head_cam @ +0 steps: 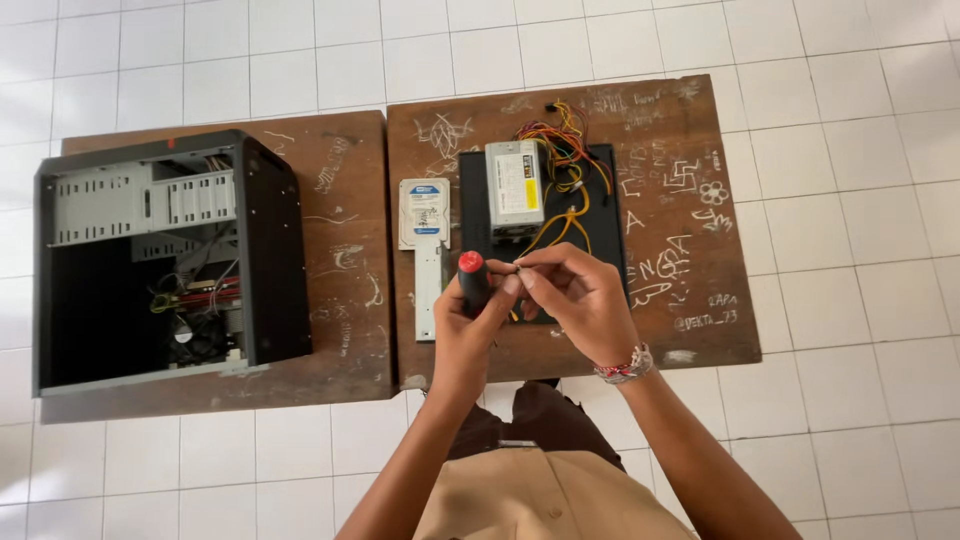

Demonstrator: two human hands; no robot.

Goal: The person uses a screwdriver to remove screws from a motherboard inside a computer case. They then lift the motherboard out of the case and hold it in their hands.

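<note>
we stood over two scribbled wooden desks [690, 330] pushed together on a white tiled floor [860, 250]. our left hand [467, 325] was wrapped shut around the black screwdriver [473, 283], its red cap pointing up at the camera. our right hand [580, 300] was nearly closed too, the fingertips [524, 275] pinched at something small beside the handle; we could not tell whether it was a screw or the tool's tip, as it was too tiny to make out. both hands hovered above the near edge of the black panel [475, 180] lying on the right desk.

on that panel sat the grey power supply [514, 185] with its yellow and red wires [565, 150] spilling to the right. just left of the panel lay the hard drive [423, 212] and a pale metal bracket [428, 295]. well apart, on the left desk, the open computer case [170, 260] lay on its side.

to do this well, we judged it best to keep the handle steady in the left hand and work the small part slowly over the desk, so it would land on wood and not the floor.
</note>
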